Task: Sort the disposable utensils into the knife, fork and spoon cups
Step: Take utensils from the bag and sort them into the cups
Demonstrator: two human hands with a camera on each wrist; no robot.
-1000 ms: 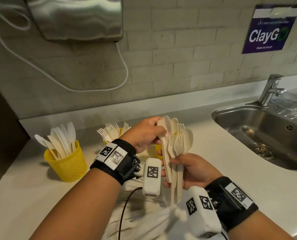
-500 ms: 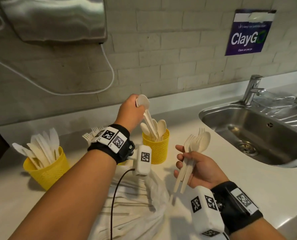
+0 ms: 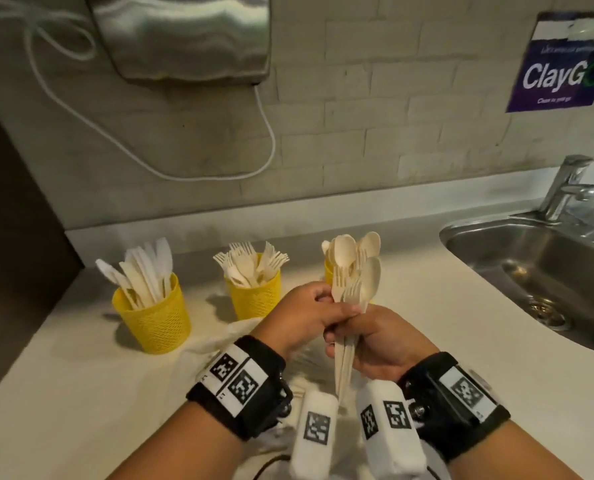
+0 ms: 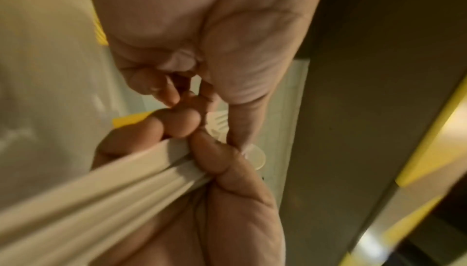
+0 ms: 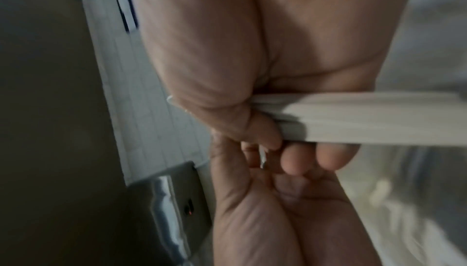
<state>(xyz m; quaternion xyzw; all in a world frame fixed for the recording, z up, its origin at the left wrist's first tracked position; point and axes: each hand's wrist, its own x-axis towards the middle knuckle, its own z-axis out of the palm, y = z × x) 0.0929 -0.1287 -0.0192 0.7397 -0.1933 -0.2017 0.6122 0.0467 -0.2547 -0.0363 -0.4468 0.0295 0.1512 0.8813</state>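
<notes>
Item one: a bundle of utensils (image 3: 352,306), forks and spoons mixed, held upright at the centre of the head view. We find the right hand (image 3: 382,344) wrapped round the handles, fingers curled tight; the right wrist view shows the pale handles (image 5: 353,120) crossing its palm. The left hand (image 3: 309,317) meets the bundle from the left, thumb and fingertips pinching at the necks just under the heads. We cannot tell which single piece it has hold of; both wrist views are blurred, and in the left wrist view only a few fork tines (image 4: 218,120) show between the fingers.

Item two: knife cup (image 3: 152,315), yellow mesh, left of centre, knives standing fanned in it.

Item three: fork cup (image 3: 254,296), yellow, middle, forks with tines up.

Item four: spoon cup (image 3: 328,271), almost wholly hidden behind the held bundle; we see only a sliver of yellow rim and spoon bowls above. Which bowls belong to the cup and which to the bundle is hard to make out.

Item five: a clear plastic bag (image 3: 212,344) on the white counter (image 3: 63,393) below the hands, largely covered by wrists and cameras; its contents are not readable.

Item six: steel sink (image 3: 531,271) and tap (image 3: 565,185), right edge, cut off by the frame.

Item seven: steel wall unit (image 3: 181,36), top, cropped; purple "ClayGo" sign (image 3: 562,64), upper right.
</notes>
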